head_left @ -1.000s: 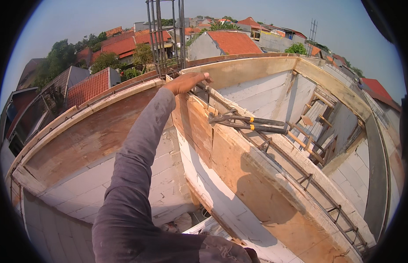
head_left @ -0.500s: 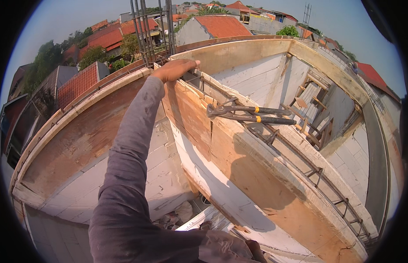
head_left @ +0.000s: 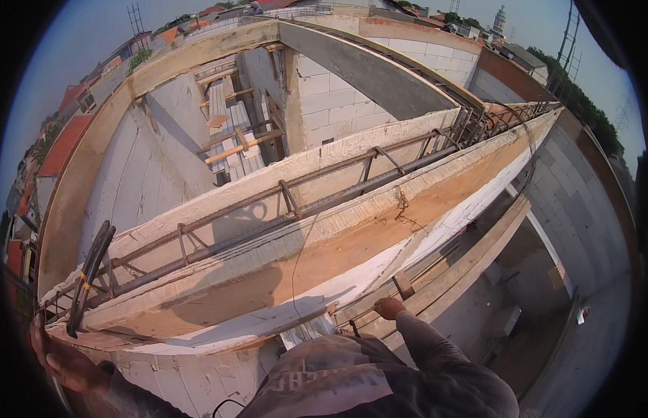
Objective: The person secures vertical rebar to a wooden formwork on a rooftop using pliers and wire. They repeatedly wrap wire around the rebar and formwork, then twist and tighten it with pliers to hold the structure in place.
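Note:
My left hand (head_left: 67, 366) is at the lower left, against the near-left end of the wooden formwork panel (head_left: 226, 299), with its fingers stretched up along the edge. Above it, a pair of end-cutting pincers (head_left: 82, 287) with dark handles and yellow bands lies across the formwork's top; I hold no part of it. Between the formwork boards runs a steel rebar cage (head_left: 286, 198). My right hand (head_left: 389, 308) is low at centre right, fingers curled, beside the timber planks (head_left: 470, 254) below the beam. Whatever may be inside that fist is hidden.
Twisted binding wire (head_left: 402, 202) hangs on the panel's face. White block walls (head_left: 338, 87) surround rooms below, one with stacked long planks (head_left: 233, 132). Rebar bundles (head_left: 470, 124) cross at the right corner. A floor lies far down past the planks at lower right.
My view has swung to the right along the beam. The pincers and my left hand now appear at the far left, and my right hand has come into view.

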The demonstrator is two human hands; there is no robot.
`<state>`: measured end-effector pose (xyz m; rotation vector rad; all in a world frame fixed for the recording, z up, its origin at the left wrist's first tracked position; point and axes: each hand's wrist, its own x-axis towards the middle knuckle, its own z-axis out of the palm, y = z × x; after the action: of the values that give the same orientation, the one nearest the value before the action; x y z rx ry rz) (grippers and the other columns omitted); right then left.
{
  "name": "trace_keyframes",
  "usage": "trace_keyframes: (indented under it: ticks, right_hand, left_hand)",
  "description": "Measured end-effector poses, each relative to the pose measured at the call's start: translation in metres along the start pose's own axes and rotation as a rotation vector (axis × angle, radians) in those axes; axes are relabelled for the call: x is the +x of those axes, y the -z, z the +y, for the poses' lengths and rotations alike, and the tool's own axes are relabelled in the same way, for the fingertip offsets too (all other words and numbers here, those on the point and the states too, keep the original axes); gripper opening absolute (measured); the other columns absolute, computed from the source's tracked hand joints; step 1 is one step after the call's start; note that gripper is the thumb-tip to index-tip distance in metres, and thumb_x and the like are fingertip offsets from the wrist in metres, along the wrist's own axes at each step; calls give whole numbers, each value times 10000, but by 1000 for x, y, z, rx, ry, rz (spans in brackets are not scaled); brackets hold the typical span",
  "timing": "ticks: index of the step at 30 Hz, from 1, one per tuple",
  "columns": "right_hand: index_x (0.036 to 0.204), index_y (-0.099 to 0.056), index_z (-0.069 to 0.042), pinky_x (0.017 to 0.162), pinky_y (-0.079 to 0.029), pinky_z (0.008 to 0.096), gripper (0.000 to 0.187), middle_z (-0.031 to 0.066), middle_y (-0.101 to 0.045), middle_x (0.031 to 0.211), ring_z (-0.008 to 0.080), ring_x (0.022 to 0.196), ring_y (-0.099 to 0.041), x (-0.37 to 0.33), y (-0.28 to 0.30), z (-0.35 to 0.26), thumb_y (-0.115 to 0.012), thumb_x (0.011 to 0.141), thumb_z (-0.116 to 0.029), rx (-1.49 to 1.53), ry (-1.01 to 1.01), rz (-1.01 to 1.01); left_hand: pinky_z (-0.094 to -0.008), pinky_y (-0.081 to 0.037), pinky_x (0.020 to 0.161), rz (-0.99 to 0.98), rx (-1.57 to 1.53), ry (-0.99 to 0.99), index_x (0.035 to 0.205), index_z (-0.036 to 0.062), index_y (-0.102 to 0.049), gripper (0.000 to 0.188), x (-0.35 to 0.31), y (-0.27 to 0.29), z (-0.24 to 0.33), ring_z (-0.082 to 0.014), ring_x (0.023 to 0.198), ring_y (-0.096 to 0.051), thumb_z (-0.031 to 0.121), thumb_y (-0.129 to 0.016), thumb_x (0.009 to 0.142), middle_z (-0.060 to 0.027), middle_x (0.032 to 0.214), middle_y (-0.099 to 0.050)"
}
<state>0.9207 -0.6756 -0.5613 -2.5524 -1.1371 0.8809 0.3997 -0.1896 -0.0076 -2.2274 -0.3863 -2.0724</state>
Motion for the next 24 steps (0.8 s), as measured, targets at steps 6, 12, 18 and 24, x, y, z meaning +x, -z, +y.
trace_keyframes:
  ticks: [6, 12, 18, 24]
  right_hand:
    - [1026, -801, -68, 728, -601, 396, 367, 105, -789, 847, 224, 729, -755, -59, 38, 63, -621, 979, -385, 613, -443, 366]
    - [1139, -761, 13, 616, -593, 333, 365, 112, -790, 907, 177, 665, -725, -76, 16, 69, -646, 1013, -309, 737, -517, 286]
    - [1185, -792, -212, 999, -555, 452, 341, 90, -748, 1262, 319, 1180, -689, -44, -99, 96, -553, 1017, -389, -105, 39, -104]
    - [1136, -791, -157, 950, -569, 462, 352, 134, -765, 1167, 333, 1090, -722, -11, -67, 46, -586, 999, -408, 30, 67, -241]
  left_hand:
    - [-568, -423, 1130, -335, -196, 33, 1292, 269, -642, 297, -70, -179, 203, -406, 1410, -470, 174, -652, 1011, -57, 1416, -588]
    - [-505, -481, 1092, -722, -239, -339, 1223, 172, -699, 276, -16, -212, 237, -295, 1261, -633, 215, -744, 955, -36, 1330, -696]
    - [-366, -558, 840, -453, -335, 91, 1110, 75, -771, 204, 4, -225, 223, -243, 949, -731, 93, -746, 908, -74, 1023, -799]
    - [-396, -554, 846, -792, -307, 26, 1143, 8, -744, 249, 65, -234, 202, -318, 943, -724, 157, -730, 944, -141, 1067, -780]
